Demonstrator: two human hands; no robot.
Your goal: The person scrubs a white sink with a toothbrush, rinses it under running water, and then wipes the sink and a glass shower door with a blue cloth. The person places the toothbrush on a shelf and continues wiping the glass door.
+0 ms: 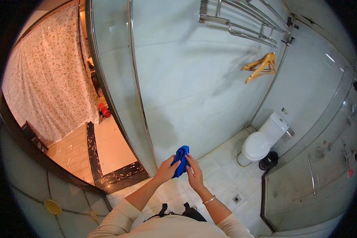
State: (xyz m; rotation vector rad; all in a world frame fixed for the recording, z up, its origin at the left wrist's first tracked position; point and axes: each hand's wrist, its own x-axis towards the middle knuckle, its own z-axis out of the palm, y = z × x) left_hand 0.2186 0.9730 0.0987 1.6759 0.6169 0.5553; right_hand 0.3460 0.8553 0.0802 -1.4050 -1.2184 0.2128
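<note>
A folded or bunched blue cloth is held out in front of my body, above the tiled floor. My left hand grips its left side, with the thumb on the near face. On the right side, my right hand presses its fingers against the cloth; a silver bangle sits on that wrist. Some of the fingers behind the cloth are hidden.
A white toilet stands at the right beside a black waste bin. Wooden hangers hang from a metal towel rack. A glass shower enclosure is at the right. At the left, a raised dark sill crosses the doorway before a patterned curtain.
</note>
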